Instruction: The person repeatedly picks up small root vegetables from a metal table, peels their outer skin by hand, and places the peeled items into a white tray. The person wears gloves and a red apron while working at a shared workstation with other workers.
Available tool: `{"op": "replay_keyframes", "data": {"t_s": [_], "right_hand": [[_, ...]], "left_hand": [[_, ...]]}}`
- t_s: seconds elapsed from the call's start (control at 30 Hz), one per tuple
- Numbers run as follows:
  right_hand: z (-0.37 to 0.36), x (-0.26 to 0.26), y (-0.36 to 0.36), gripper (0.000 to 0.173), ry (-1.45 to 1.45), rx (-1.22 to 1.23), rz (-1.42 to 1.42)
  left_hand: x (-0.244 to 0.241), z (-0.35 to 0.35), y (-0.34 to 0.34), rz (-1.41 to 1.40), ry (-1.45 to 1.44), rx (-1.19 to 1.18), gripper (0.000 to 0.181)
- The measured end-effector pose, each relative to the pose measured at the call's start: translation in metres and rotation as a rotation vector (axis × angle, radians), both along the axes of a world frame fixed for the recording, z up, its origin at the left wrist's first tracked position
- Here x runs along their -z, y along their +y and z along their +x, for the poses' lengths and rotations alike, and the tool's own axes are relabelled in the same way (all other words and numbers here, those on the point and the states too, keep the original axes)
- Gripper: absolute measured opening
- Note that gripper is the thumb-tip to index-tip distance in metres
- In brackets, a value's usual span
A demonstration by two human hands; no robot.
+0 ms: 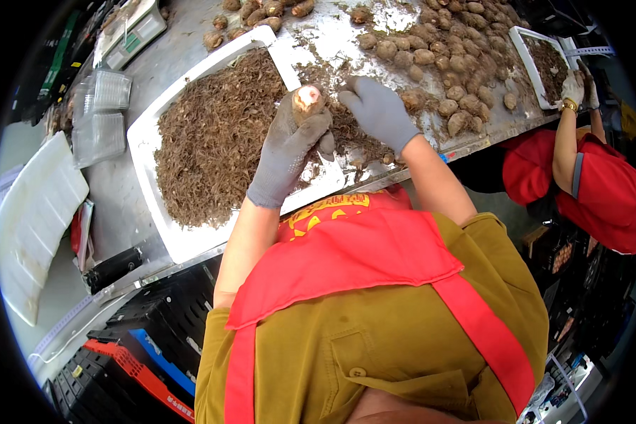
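Observation:
My left hand (292, 146), in a grey knitted glove, is closed around a brown taro corm (308, 104) whose pinkish-white cut end faces up. Just to its right, my right hand (377, 109) in a matching glove has its fingers bent; whether it holds anything small is hidden. Beneath the left hand is the right part of a white foam tray (143, 175), heaped with brown fibrous peelings (217, 138). More peelings lie on the metal table under and between both hands. A large pile of taro corms (456, 58) spreads to the right of my right hand.
More corms (257, 11) lie beyond the tray. A scale (130, 37) and clear plastic trays (103, 114) stand at left. At the right, a co-worker's gloved hands (575, 87) are by another foam tray (540, 37). Black crates (153, 312) are below the table's edge.

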State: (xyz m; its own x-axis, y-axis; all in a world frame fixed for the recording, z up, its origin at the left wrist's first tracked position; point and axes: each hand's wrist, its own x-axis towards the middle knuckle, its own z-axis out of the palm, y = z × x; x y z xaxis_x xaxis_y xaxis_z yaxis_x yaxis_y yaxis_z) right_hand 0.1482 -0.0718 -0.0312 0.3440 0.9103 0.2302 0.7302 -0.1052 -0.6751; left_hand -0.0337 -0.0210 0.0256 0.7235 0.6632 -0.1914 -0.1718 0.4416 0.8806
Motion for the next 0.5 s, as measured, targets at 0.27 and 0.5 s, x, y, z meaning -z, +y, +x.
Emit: {"op": "replay_keyframes", "data": {"t_s": [0.27,0.5], "right_hand": [[-0.008,-0.060,-0.007,0.028,0.422,-0.071,0.113],[-0.025,-0.052,-0.003,0.014,0.156,-0.268,0.460]], "left_hand": [[0.006,0.003,0.004,-0.142,-0.009,0.034,0.047],[0.022,0.000,0.006,-0.181,-0.175,0.050,0.052]]}}
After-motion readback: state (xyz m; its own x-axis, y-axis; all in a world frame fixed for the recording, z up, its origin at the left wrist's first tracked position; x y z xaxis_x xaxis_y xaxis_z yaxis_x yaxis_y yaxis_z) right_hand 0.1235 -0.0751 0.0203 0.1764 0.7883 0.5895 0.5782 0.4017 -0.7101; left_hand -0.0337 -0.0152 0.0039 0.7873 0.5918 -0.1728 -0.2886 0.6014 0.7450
